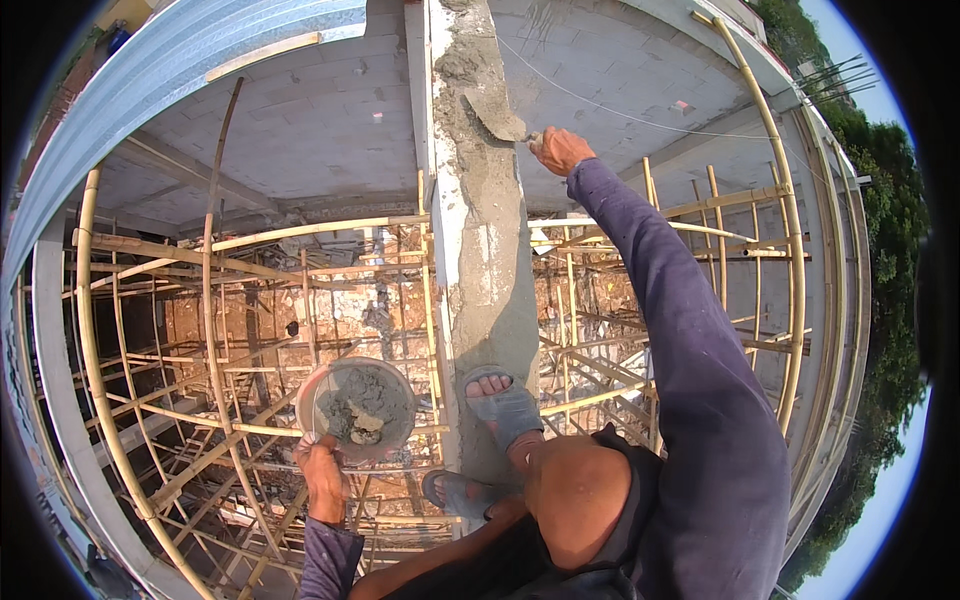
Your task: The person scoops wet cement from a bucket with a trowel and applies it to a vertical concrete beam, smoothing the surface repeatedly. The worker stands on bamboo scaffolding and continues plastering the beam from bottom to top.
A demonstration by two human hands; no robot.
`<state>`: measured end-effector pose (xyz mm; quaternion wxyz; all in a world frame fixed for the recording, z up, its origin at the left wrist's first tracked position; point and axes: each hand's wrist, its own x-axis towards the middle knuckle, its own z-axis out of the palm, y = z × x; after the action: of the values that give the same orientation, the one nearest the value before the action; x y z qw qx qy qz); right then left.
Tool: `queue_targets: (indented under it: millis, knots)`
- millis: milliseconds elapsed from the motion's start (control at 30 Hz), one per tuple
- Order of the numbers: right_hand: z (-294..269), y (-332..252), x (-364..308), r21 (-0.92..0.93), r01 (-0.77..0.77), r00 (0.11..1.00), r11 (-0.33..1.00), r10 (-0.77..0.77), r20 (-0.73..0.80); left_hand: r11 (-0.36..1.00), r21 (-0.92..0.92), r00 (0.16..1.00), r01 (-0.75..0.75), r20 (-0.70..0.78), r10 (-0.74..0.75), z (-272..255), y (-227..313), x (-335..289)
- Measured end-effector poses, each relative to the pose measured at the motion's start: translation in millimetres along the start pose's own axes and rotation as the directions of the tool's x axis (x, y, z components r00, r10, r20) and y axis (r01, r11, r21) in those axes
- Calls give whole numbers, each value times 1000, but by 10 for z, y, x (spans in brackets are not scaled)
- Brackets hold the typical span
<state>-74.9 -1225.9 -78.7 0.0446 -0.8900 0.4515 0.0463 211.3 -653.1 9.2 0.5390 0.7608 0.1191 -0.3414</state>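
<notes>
My right hand (562, 151), arm stretched far forward, is closed round the handle of a trowel (497, 119). The mortar-smeared blade lies against wet grey mortar (470, 62) on top of a narrow concrete beam (488, 260). At the lower left, my left hand (323, 470) is closed on the near edge of a round bucket (306, 398); whether it grips the rim or a handle I cannot tell. Inside the bucket is grey mortar (372, 400), scooped rough in the middle. The bucket hangs beside the beam, over the drop.
My sandalled feet (492, 388) are on and beside the beam. Far below on both sides lies rubble-strewn ground (270, 320), crossed by bamboo scaffold poles (92, 300). Block walls (330, 120) stand ahead, a thin line (640, 118) crosses at right, and blue corrugated sheeting (180, 75) curves at upper left.
</notes>
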Motion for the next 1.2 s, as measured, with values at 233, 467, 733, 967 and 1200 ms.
queue_targets:
  millis: [233,467,733,967,1200]
  knots:
    - [-201,-555,-1344,-23,380,798,925,-315,514,994,110,993,6,120,-20,-319,-120,163]
    - [47,-22,-936,-209,12,1000,978,-15,-10,999,37,991,-13,130,8,-121,-137,165]
    - [130,-133,-830,-355,283,955,891,-297,13,993,112,996,-27,93,17,-102,-95,-22]
    - [205,148,-879,-403,339,941,850,-307,144,995,95,996,-23,88,15,-2,-71,-54]
    - [-398,-1328,-1597,36,440,873,897,-437,216,990,126,979,-58,202,32,-55,-30,-18]
